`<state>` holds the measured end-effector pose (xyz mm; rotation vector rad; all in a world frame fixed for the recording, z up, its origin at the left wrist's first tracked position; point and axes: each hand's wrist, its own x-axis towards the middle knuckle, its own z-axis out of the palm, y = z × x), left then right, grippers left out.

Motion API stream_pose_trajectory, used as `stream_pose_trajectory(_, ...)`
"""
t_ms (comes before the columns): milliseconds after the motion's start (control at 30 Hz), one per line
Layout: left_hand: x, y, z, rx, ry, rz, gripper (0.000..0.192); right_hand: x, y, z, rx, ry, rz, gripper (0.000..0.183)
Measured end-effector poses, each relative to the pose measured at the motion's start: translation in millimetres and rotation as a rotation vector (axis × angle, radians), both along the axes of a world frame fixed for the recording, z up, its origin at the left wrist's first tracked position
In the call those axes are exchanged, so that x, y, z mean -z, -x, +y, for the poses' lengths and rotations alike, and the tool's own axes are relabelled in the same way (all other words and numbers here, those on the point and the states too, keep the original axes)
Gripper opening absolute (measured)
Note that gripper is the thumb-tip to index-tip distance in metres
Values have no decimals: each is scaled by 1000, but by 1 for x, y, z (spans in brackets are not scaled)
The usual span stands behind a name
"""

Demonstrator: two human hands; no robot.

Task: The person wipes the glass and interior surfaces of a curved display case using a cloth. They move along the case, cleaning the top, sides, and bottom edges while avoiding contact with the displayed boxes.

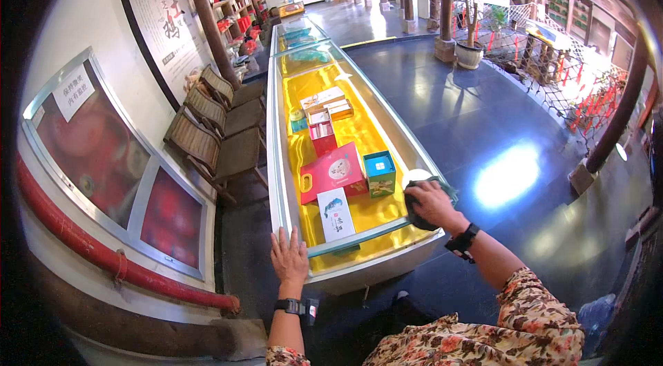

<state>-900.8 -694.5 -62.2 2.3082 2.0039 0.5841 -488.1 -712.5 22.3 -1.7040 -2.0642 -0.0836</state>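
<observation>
A long glass display case [357,239] stretches away in front of me, lined with yellow satin cloth [311,81]. My left hand [289,257] rests flat, fingers spread, on its near left corner. At the near right corner my right hand [432,205] presses a dark cloth [422,216] against the glass. Under the glass lie a red carton with a yellow handle [331,172], a green and blue box [380,174], a white box with a blue picture [336,215] and an open pink box [322,133]. Farther back are small white and gold boxes [339,108].
Wooden chairs with slatted backs [199,143] line the left side, near a red pipe [129,267] and a metal-framed panel [124,159]. Dark floor tiles [435,91] lie to the right, with a potted plant [469,55], wooden posts [445,3] and rope netting [549,81].
</observation>
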Motion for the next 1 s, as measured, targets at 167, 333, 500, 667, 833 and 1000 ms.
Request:
stream_pose_trajectory(167,-1,-1,-6,44,-79,-39,54,0,-27,-18,393,5,27,37)
stream_pose_trajectory(333,-2,3,-5,69,-59,-24,55,14,-23,-17,689,-71,83,43)
stream_pose_trajectory(500,-14,10,-7,139,-76,12,54,25,-21,-19,662,-291,203,46)
stream_pose_trajectory(667,-34,22,16,284,-157,114,46,41,-17,-24,686,-507,361,47)
stream_pose_trajectory(833,-31,16,75,426,-156,36,31,69,-7,-21,853,-678,405,50)
stream_pose_trajectory(1000,-14,2,93,655,-371,-108,23,95,13,-21,1059,-667,677,48)
